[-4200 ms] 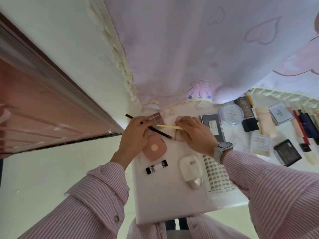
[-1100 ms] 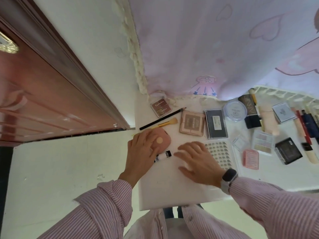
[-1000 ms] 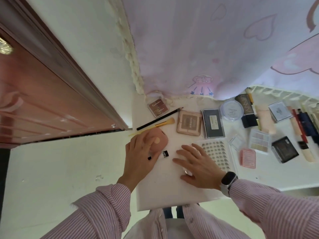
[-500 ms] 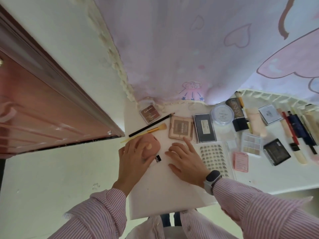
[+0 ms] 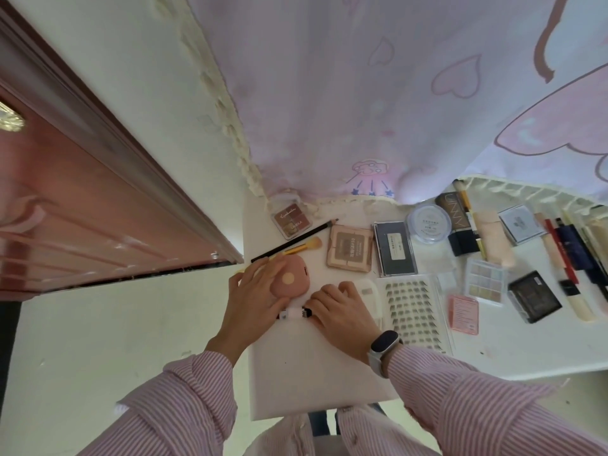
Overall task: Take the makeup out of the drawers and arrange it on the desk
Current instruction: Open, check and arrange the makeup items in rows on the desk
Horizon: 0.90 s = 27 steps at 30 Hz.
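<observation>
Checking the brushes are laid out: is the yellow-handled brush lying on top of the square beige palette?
No, the yellow-handled brush lies on the desk left of the beige palette, not touching it.

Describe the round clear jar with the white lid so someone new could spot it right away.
Start at the white desk and go to its far edge, below the pink heart-print curtain. The round clear jar with the white lid sits between a black rectangular palette and a dark brown tube; it is the only round container there.

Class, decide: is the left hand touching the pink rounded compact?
Touching. The head view shows the left hand with fingers lying on the pink rounded compact.
</observation>
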Tool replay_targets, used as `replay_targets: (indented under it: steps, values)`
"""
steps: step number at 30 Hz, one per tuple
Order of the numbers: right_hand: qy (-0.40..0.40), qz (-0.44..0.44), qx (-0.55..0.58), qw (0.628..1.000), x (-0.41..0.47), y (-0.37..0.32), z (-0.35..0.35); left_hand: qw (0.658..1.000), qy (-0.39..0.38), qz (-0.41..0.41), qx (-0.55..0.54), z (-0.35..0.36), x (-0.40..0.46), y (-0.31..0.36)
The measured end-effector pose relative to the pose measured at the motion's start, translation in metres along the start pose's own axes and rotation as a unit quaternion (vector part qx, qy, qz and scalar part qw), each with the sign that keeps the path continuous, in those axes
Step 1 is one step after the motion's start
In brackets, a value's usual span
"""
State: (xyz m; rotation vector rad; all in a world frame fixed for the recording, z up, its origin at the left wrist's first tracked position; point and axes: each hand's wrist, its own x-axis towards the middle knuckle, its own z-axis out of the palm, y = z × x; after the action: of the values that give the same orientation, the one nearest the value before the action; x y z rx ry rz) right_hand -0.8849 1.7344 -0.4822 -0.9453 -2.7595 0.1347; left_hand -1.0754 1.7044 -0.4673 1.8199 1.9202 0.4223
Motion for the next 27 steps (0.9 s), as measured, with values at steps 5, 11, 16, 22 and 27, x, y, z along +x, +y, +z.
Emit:
replay_targets:
  steps: [5, 11, 16, 22, 27]
  values:
    - [-0.01, 0.025, -0.022, 0.999, -0.006, 0.013, -0.007, 0.999, 0.038, -0.004, -0.011, 0.002, -0.009, -0.007]
    - [-0.06, 0.06, -0.041, 0.996, -0.004, 0.016, -0.017, 0.987, 0.141, -0.055, -0.05, 0.008, -0.033, 0.012]
    - [-0.076, 0.082, 0.037, 0.993, 0.001, 0.0, -0.026, 0.995, 0.083, -0.026, -0.052, 0.022, -0.056, 0.024]
    - [-0.128, 0.286, 0.414, 0.855, 0.002, -0.024, -0.058, 0.947, 0.022, -0.14, -0.288, 0.004, -0.062, 0.043]
    - [-0.228, 0.337, 0.465, 0.786, -0.011, -0.031, -0.057, 0.847, 0.069, -0.246, -0.465, -0.005, -0.058, 0.053]
